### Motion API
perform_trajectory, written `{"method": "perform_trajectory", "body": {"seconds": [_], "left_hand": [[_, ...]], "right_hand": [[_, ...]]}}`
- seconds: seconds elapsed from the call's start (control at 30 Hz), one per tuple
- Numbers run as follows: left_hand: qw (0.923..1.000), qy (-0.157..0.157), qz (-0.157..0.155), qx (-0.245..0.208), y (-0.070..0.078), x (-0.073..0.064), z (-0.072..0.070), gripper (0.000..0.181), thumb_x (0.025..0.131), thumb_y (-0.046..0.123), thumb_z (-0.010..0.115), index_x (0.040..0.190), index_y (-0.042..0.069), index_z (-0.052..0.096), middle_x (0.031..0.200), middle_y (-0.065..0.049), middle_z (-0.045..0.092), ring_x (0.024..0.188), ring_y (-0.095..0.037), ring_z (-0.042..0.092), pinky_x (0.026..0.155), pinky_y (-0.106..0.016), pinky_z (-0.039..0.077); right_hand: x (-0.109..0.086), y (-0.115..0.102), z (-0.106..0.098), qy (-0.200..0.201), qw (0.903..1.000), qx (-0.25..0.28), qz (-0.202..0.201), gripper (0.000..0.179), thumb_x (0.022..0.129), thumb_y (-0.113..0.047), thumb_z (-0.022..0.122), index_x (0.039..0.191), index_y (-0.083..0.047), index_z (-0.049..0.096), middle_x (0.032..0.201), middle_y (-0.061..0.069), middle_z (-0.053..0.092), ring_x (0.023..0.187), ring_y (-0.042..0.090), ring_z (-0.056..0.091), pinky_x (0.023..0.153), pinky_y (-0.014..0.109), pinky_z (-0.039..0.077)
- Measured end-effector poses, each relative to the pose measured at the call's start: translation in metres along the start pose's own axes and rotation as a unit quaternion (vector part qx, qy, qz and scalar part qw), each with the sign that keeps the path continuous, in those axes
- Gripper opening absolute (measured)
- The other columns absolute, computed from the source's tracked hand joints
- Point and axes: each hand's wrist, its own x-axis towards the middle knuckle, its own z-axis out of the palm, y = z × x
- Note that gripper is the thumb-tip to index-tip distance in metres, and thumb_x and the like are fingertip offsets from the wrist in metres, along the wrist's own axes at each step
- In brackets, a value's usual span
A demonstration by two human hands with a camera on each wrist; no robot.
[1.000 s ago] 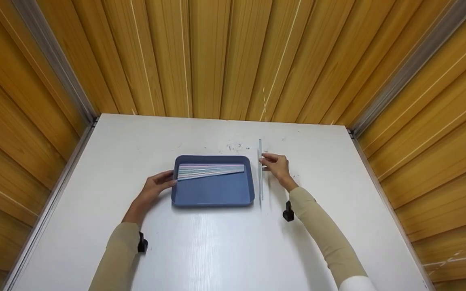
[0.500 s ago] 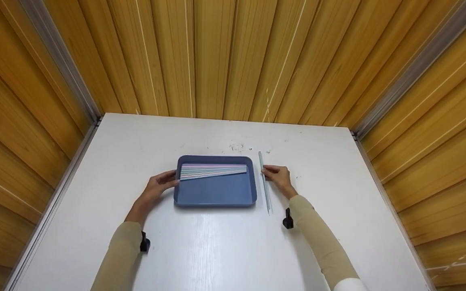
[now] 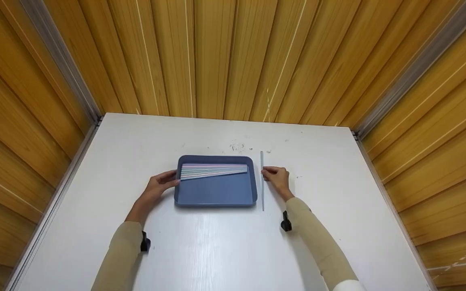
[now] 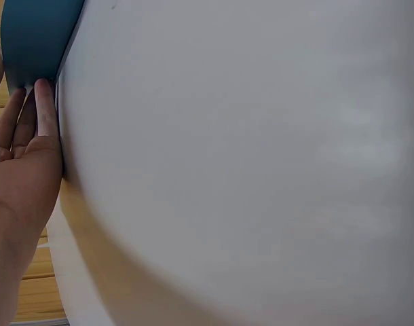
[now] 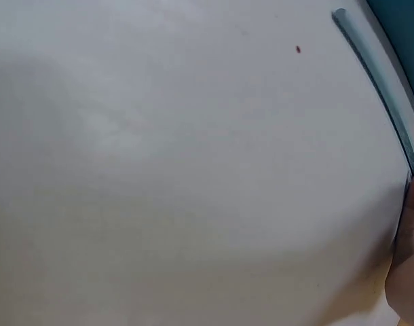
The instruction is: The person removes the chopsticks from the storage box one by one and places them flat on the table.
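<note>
A blue rectangular tray [image 3: 212, 192] lies on the white table. Several thin straws [image 3: 208, 171] in pink, green, white and blue lie side by side along its far part, fanned wider at the left. At the tray's left side, my left hand [image 3: 159, 186] touches the edge; in the left wrist view its fingers [image 4: 47, 109] reach fairly straight to the outer wall. Just right of the tray, my right hand [image 3: 278, 178] pinches a pale blue straw [image 3: 262, 194] that points away from me, at or close to the table surface. The right wrist view shows the straw's near end [image 5: 370, 68].
The white table [image 3: 208, 250] extends on all sides of the tray. Small dark marks [image 3: 238, 147] spot its surface behind the tray. Wood-patterned walls [image 3: 212, 60] enclose the back and both sides. A black device [image 3: 286, 221] sits at the right wrist.
My right hand has come slightly nearer with the straw and lowered it. The straw tilted, then straightened to lie about parallel to the tray's right side. My left hand stays at the tray.
</note>
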Motion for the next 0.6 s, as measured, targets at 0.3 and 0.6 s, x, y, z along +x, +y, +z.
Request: {"method": "perform_trajectory", "body": {"seconds": [0.3,0.6], "left_hand": [[0.9999,0.001,-0.010,0.010,0.001,-0.001,0.000,0.064,0.091,0.019,0.079,0.147,0.002,0.053,0.150,-0.021,0.055,0.141,-0.032,0.051,0.103,-0.017,0.050],[0.9999,0.000,-0.012,0.004,0.002,-0.002,0.000,0.064,0.092,0.018,0.078,0.148,0.002,0.052,0.151,-0.022,0.054,0.142,-0.033,0.050,0.102,-0.015,0.050]], "right_hand": [[0.004,-0.002,-0.007,0.000,0.9983,-0.052,-0.026,0.019,0.089,-0.001,0.077,0.106,0.006,0.077,0.099,0.025,0.077,0.067,-0.003,0.063,0.061,0.009,0.052],[0.020,-0.045,-0.011,-0.032,0.9933,-0.049,-0.100,0.020,0.087,-0.005,0.081,0.105,0.003,0.079,0.097,0.023,0.077,0.078,0.004,0.065,0.070,0.011,0.050]]}}
